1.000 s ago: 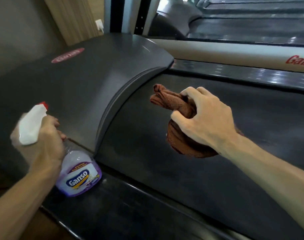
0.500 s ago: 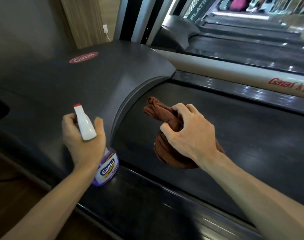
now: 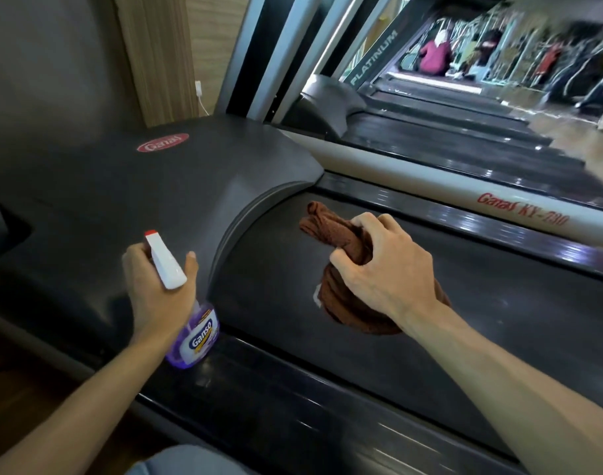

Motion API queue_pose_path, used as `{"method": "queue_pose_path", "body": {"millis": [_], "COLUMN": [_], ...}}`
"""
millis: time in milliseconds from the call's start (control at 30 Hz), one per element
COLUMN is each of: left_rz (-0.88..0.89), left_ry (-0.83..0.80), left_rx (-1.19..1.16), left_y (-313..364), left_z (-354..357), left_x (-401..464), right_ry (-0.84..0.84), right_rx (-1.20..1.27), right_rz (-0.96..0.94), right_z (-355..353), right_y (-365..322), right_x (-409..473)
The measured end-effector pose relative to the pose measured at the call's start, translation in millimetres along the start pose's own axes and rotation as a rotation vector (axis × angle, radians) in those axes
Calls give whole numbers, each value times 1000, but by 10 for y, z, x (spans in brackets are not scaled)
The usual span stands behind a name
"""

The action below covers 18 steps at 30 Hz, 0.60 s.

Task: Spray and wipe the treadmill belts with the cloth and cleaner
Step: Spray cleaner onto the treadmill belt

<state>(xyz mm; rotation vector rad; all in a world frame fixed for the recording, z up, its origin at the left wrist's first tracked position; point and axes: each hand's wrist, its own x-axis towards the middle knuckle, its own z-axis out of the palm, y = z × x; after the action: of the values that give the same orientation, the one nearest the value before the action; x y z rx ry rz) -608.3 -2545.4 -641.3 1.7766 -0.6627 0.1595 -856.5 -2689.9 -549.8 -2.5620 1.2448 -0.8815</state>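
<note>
The brown cloth (image 3: 341, 265) lay bunched on the black belt (image 3: 499, 330), under the right hand (image 3: 385, 265), whose curled fingers gripped its twisted top. To that hand's left, past the curved motor cover (image 3: 156, 190), the left hand (image 3: 156, 289) was wrapped round the neck of the spray bottle (image 3: 197, 334), white nozzle up, the purple base touching the side rail (image 3: 293, 406) below it.

Single head view, close above treadmill belt (image 3: 379, 337), facing forward-down; belt under right grip (image 3: 385, 269), left grip (image 3: 159, 289) beside it.
</note>
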Motion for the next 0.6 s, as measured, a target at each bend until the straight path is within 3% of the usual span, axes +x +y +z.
{"method": "queue_pose_path", "body": {"millis": [300,433,600], "left_rz": [-55,-38,274], "left_ry": [-91,-93,-97], "left_rx": [-10,112,271], "left_y": [-40,132,607], "left_z": [-42,-249,-551], "left_x": [-22,-144,-165], "right_ry": [33,49,97], "right_rx": [-74,-80,-102], "right_rz": [71,103,130], "right_z": [-391,-519,-861], "right_y": [170,215,126], "right_x": [-181,-238,-367]}}
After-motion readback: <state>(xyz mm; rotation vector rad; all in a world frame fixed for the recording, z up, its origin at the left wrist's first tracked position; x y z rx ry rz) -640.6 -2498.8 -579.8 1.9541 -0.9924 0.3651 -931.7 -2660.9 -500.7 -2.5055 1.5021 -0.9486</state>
